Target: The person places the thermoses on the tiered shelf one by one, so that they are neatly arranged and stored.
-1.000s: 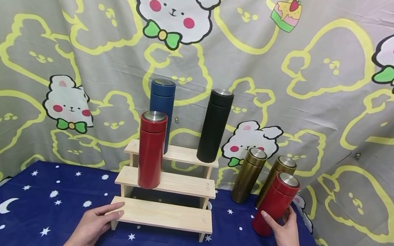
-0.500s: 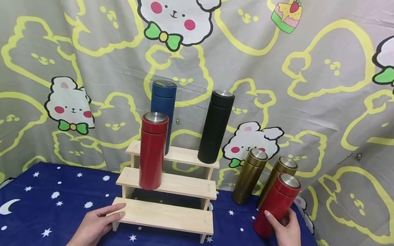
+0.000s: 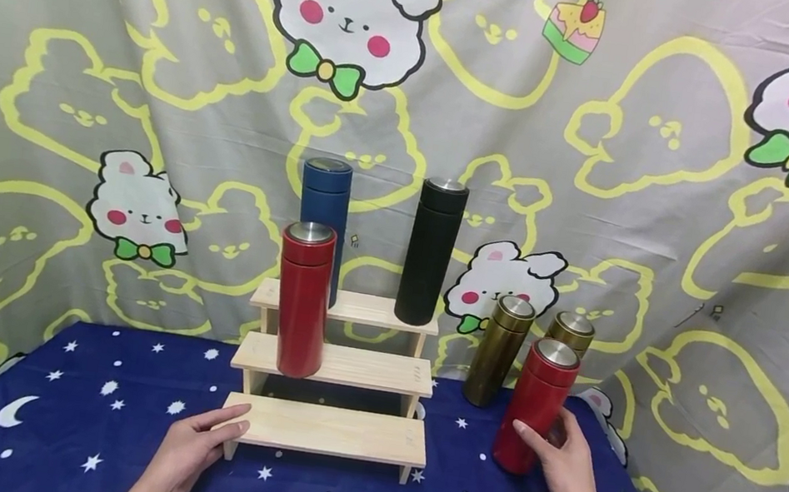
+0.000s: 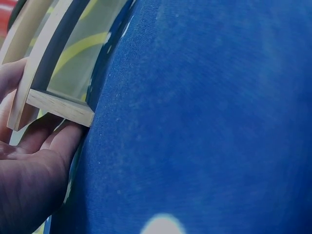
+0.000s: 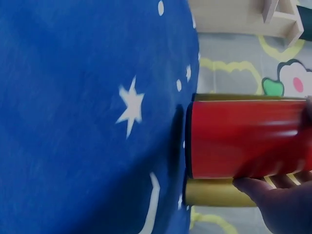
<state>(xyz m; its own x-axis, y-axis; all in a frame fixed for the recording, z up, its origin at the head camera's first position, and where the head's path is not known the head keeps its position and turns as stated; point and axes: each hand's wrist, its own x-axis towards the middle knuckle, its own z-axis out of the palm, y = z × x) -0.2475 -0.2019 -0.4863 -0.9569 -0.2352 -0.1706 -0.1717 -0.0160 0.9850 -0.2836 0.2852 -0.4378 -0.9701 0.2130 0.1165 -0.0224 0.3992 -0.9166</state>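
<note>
My right hand grips a red thermos bottle low on its body, thumb on the near left side, at the right of the head view. In the right wrist view the red bottle lies across two gold ones; whether its base touches the cloth I cannot tell. My left hand holds the left end of the lowest step of a three-step wooden display stand. In the left wrist view, fingers reach under that step's end, beside its leg. Another red thermos bottle stands on the middle step.
On the top step are a blue thermos bottle, partly hidden, and a black one. Two gold thermos bottles stand behind my right hand, one mostly covered. Star-patterned blue cloth covers the table; a printed curtain hangs behind.
My right hand has shifted slightly left with the red thermos bottle, which now covers more of the rear gold one. The left hand stays on the stand.
</note>
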